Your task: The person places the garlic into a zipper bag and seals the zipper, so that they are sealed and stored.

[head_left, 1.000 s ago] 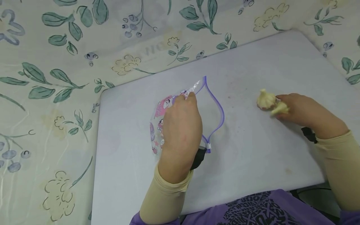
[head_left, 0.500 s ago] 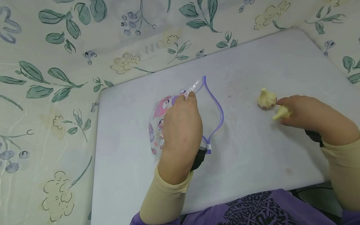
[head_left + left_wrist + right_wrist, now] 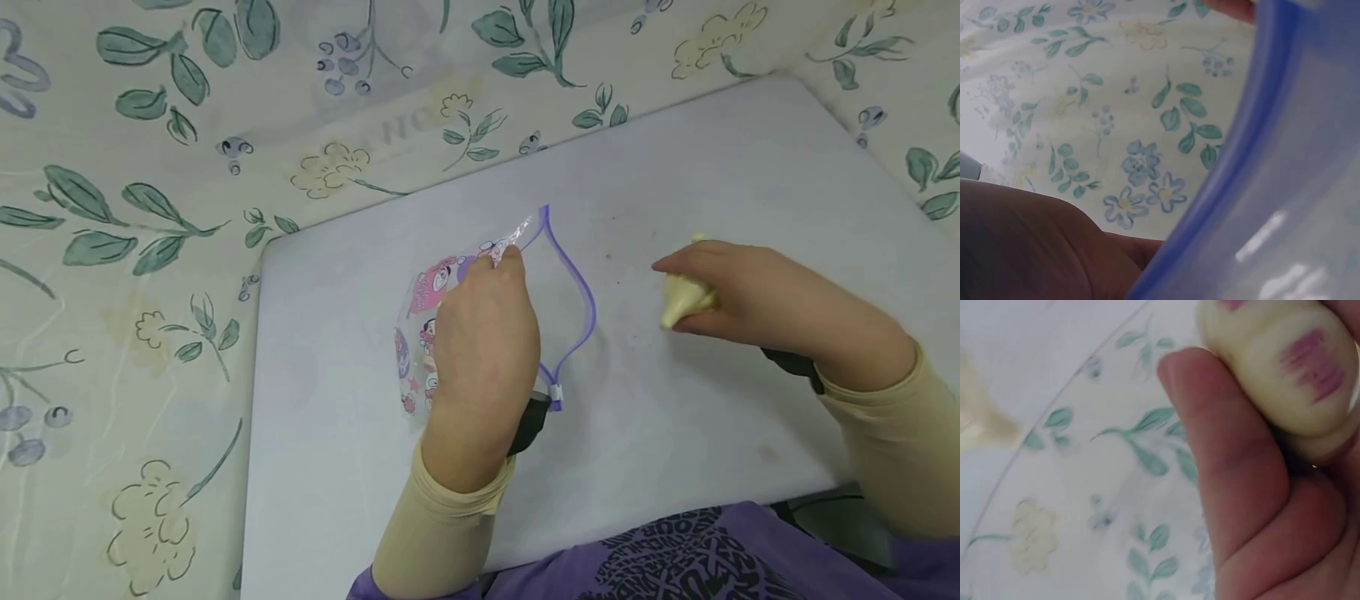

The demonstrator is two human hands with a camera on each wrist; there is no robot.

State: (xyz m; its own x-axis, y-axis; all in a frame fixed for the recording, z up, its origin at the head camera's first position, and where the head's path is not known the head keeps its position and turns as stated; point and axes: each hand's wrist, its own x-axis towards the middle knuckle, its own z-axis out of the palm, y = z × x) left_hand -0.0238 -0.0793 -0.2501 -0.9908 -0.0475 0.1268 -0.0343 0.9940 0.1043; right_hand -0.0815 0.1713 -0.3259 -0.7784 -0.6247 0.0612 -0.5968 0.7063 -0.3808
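Note:
My left hand (image 3: 487, 358) grips a clear zip bag (image 3: 431, 287) printed with pink and purple cartoon figures. The bag's purple zip edge (image 3: 588, 292) gapes toward the right, with a white slider (image 3: 556, 392) at its near end. Up close in the left wrist view, the same edge (image 3: 1235, 150) curves past my hand. Between thumb and fingers, my right hand (image 3: 765, 292) holds a pale garlic bulb (image 3: 686, 298), which shows purple-pink patches in the right wrist view. Behind that hand is a second garlic bulb (image 3: 698, 238), mostly hidden; it appears blurred at the left of the right wrist view.
Both hands work over a white tabletop (image 3: 337, 467) with small brown specks on it. A floral covering (image 3: 187, 208) surrounds its far and left edges. The near edge lies against the person's purple shirt (image 3: 645, 558).
My right hand drew back slightly to the right with its garlic bulb, then swung left toward the bag, now covering most of the second bulb. The left hand and bag stay put.

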